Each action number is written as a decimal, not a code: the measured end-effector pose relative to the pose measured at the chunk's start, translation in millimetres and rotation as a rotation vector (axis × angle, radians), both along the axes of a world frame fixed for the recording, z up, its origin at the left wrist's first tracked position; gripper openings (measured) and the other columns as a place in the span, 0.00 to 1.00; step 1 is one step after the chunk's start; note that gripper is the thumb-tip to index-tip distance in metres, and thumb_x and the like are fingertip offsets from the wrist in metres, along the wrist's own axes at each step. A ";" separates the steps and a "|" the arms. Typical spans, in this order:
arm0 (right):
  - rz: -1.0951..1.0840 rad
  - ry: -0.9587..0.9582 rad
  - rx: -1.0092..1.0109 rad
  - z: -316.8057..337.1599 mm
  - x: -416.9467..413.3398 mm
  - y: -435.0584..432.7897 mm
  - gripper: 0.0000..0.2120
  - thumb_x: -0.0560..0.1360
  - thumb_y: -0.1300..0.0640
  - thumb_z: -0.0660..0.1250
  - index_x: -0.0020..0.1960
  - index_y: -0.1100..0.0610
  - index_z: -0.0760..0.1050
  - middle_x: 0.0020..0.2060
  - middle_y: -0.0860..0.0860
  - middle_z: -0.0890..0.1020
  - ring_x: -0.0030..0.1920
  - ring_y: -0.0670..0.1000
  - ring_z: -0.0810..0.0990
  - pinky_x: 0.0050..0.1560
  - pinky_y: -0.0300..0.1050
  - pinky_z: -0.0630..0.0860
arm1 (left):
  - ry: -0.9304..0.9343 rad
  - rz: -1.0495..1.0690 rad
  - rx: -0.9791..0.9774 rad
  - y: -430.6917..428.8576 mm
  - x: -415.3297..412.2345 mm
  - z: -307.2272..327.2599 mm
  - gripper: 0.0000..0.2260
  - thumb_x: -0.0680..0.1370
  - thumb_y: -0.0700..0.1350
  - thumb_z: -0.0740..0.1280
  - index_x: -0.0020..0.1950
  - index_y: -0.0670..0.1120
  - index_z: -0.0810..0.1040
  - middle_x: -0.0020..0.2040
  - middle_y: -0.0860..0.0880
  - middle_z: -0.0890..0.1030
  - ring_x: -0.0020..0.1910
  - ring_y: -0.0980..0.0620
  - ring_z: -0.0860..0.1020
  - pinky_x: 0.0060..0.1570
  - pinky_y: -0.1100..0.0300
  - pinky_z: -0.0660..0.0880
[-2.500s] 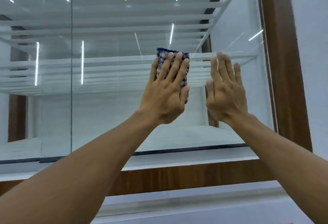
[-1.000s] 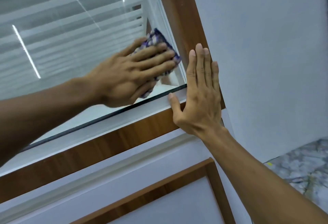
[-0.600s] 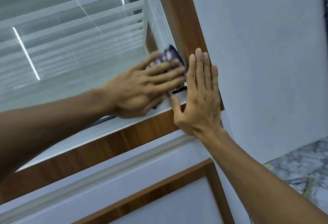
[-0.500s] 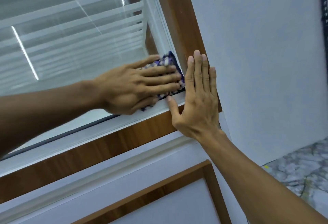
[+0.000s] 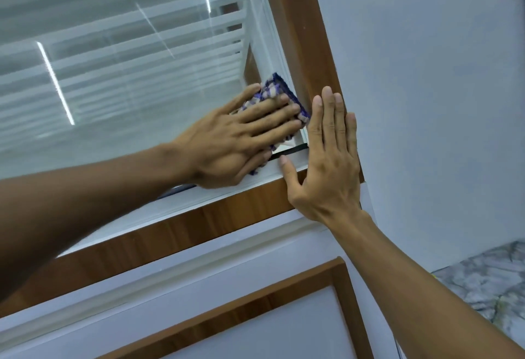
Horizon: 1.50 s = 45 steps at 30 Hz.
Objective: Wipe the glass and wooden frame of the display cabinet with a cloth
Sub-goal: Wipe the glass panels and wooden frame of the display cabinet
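Note:
My left hand (image 5: 241, 140) presses a blue and white checked cloth (image 5: 274, 90) flat against the cabinet glass (image 5: 127, 80), in its lower right corner. Most of the cloth is hidden under my fingers. My right hand (image 5: 326, 159) lies flat and empty on the brown wooden frame (image 5: 301, 26), fingers together and pointing up, right beside the cloth. The frame's lower rail (image 5: 199, 222) runs under both hands.
White shelves (image 5: 170, 34) show behind the glass, with bright strip-light reflections. A white lower panel with a wooden border (image 5: 255, 302) sits below the frame. A plain pale wall (image 5: 426, 88) is to the right, and marbled floor (image 5: 488, 279) at the bottom right.
My left hand has rubbed the cloth down into the glass's lower right corner and slightly back up. My right hand moved from the glass onto the wooden frame and has stayed there.

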State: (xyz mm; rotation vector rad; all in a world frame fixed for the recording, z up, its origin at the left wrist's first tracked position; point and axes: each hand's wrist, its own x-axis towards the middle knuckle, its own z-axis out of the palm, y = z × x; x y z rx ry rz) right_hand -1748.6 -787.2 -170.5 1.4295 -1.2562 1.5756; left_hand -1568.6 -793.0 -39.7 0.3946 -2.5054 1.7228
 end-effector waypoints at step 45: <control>0.188 0.465 0.014 55.7 405.9 10.1 0.36 0.78 0.51 0.53 0.81 0.65 0.48 0.82 0.61 0.47 0.82 0.59 0.44 0.79 0.65 0.45 | 0.589 0.221 -0.143 37.1 443.8 -33.7 0.28 0.87 0.54 0.49 0.85 0.47 0.47 0.85 0.44 0.50 0.84 0.45 0.47 0.81 0.39 0.50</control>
